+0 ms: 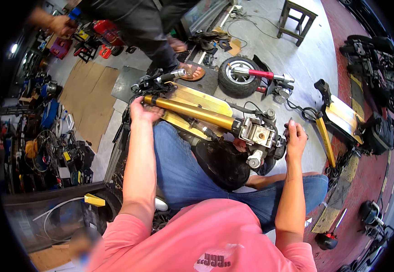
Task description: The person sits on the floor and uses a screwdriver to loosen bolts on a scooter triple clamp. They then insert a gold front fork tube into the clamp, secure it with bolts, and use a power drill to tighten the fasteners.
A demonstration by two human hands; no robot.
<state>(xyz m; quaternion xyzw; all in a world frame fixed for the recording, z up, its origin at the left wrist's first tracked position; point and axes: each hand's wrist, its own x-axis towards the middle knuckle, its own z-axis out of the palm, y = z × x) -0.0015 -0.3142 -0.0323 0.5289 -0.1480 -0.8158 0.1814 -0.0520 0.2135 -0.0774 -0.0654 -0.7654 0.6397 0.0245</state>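
A long gold tube (pixel 194 112) slants across in front of my lap, a scooter stem by its look. My left hand (pixel 143 111) holds its left end, beside a cluster of dark handlebar parts and cables (pixel 154 81). At the tube's right end is a silver metal bracket assembly (pixel 257 133) with a square face. My right hand (pixel 296 137) is raised just right of this assembly, its fingers curled together; whatever they hold is too small to name. Behind the tube lies a gold ribbed scooter deck (pixel 201 97).
Beyond the deck are a black-tyred wheel (pixel 238 76) and red fork tube (pixel 260 73). Another person's sandalled foot (pixel 192 72) stands close by. A wooden stool (pixel 296 20) is at the back; a second scooter (pixel 342 115) lies right. Cardboard (pixel 88 97) and cluttered parts fill the left.
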